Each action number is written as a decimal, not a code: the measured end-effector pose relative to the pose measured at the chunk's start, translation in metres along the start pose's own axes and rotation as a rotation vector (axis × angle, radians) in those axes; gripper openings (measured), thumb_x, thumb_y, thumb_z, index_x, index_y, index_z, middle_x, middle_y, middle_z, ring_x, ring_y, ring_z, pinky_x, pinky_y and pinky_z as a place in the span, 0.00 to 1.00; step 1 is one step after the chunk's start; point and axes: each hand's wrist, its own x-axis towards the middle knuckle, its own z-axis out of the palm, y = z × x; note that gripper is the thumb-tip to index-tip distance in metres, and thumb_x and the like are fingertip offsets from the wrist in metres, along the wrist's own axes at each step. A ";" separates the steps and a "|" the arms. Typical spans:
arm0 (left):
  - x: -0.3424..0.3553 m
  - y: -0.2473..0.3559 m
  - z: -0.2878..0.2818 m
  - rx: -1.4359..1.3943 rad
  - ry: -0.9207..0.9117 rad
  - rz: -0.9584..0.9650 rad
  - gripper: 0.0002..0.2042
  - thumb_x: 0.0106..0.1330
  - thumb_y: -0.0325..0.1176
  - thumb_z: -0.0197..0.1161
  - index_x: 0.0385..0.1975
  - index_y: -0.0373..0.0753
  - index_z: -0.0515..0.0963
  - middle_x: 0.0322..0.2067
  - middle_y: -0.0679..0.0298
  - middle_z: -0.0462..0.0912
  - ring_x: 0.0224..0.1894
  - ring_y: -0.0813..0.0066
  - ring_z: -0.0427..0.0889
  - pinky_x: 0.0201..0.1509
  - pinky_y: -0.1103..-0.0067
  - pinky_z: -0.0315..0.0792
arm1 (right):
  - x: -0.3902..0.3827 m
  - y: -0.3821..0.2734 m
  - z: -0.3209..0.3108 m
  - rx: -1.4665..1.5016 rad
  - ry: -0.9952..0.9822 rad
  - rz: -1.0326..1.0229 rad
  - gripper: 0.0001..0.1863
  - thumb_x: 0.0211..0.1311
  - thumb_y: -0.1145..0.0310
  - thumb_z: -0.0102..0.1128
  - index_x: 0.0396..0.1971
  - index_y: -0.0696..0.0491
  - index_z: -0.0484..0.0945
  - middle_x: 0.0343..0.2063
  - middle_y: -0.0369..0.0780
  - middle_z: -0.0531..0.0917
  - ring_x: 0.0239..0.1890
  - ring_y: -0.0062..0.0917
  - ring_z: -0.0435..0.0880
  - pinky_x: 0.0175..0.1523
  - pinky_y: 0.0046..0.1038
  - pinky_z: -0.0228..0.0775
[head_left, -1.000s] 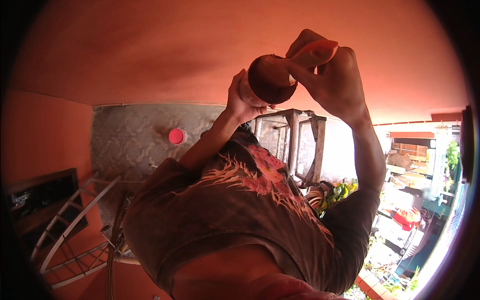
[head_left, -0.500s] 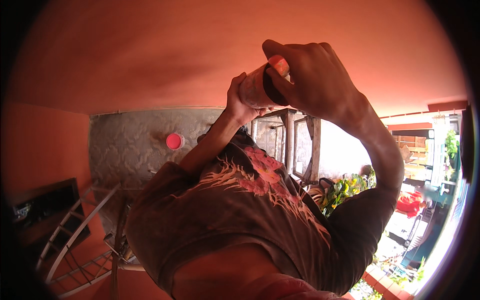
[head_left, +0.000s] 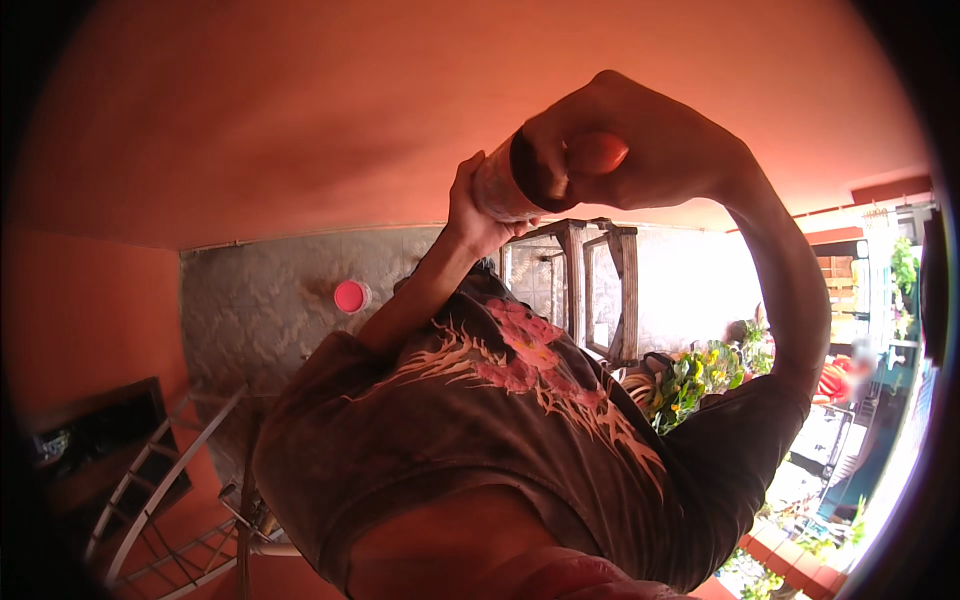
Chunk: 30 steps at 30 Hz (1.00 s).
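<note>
A cylindrical can [head_left: 497, 185] with a dark mouth and smudged side is held up near the wide orange surface [head_left: 400, 100], tilted with its mouth toward the right. My left hand [head_left: 472, 208] wraps round its lower part from the left. My right hand [head_left: 655, 150] is closed on a short red handle [head_left: 597, 152] right at the can's mouth; the far end of that tool is hidden by the fingers and the can. Below and left, a small bucket [head_left: 350, 296] of bright pink stuff stands on the grey patterned floor [head_left: 250, 290].
A weathered wooden frame [head_left: 628, 290] stands beyond my hands. A metal ladder [head_left: 175, 470] leans at lower left beside a dark framed opening [head_left: 70, 440] in the orange wall. Leafy plants [head_left: 690, 390] are to the right, with a bright cluttered outdoor area past them.
My right hand has turned over the can's mouth, its wrist and forearm swinging rightward. The can has tipped rightward, showing more side. The view has shifted slightly.
</note>
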 end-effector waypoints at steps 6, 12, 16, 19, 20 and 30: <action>0.000 -0.004 0.002 0.011 0.031 -0.006 0.31 0.69 0.61 0.44 0.56 0.40 0.73 0.46 0.59 0.83 0.41 0.62 0.84 0.39 0.68 0.79 | -0.001 -0.006 -0.014 -0.213 -0.058 0.015 0.09 0.39 0.74 0.67 0.19 0.51 0.74 0.17 0.37 0.78 0.23 0.32 0.80 0.31 0.33 0.71; 0.001 -0.009 0.007 0.003 0.123 -0.044 0.31 0.69 0.62 0.44 0.57 0.41 0.74 0.45 0.58 0.82 0.42 0.63 0.82 0.37 0.68 0.76 | -0.001 -0.017 -0.018 -0.237 -0.137 0.123 0.08 0.39 0.74 0.67 0.18 0.51 0.74 0.17 0.38 0.79 0.23 0.32 0.80 0.31 0.33 0.70; 0.002 -0.012 0.020 -0.004 0.301 -0.041 0.33 0.68 0.64 0.41 0.54 0.40 0.76 0.36 0.57 0.84 0.32 0.61 0.82 0.26 0.73 0.71 | -0.005 -0.008 -0.018 -0.226 -0.016 0.004 0.06 0.42 0.76 0.64 0.18 0.53 0.74 0.18 0.37 0.79 0.24 0.29 0.81 0.31 0.31 0.71; 0.003 -0.006 0.002 0.025 0.047 -0.059 0.31 0.69 0.63 0.45 0.55 0.41 0.74 0.42 0.56 0.83 0.35 0.60 0.83 0.27 0.72 0.75 | -0.008 -0.005 -0.023 -0.079 0.087 -0.001 0.06 0.46 0.77 0.64 0.19 0.55 0.74 0.18 0.37 0.78 0.25 0.24 0.81 0.30 0.28 0.72; 0.003 -0.002 0.003 0.049 -0.076 -0.062 0.30 0.69 0.62 0.46 0.56 0.41 0.73 0.45 0.56 0.83 0.36 0.60 0.84 0.28 0.72 0.76 | -0.008 -0.004 -0.024 -0.014 0.103 0.014 0.06 0.49 0.77 0.64 0.20 0.56 0.74 0.18 0.37 0.78 0.25 0.23 0.81 0.30 0.27 0.72; 0.006 -0.004 0.006 0.015 0.119 -0.019 0.32 0.68 0.63 0.46 0.53 0.40 0.75 0.38 0.54 0.84 0.31 0.58 0.85 0.25 0.75 0.75 | -0.019 0.005 0.033 -0.247 0.521 0.049 0.09 0.62 0.66 0.61 0.36 0.55 0.75 0.23 0.48 0.81 0.28 0.45 0.84 0.34 0.42 0.78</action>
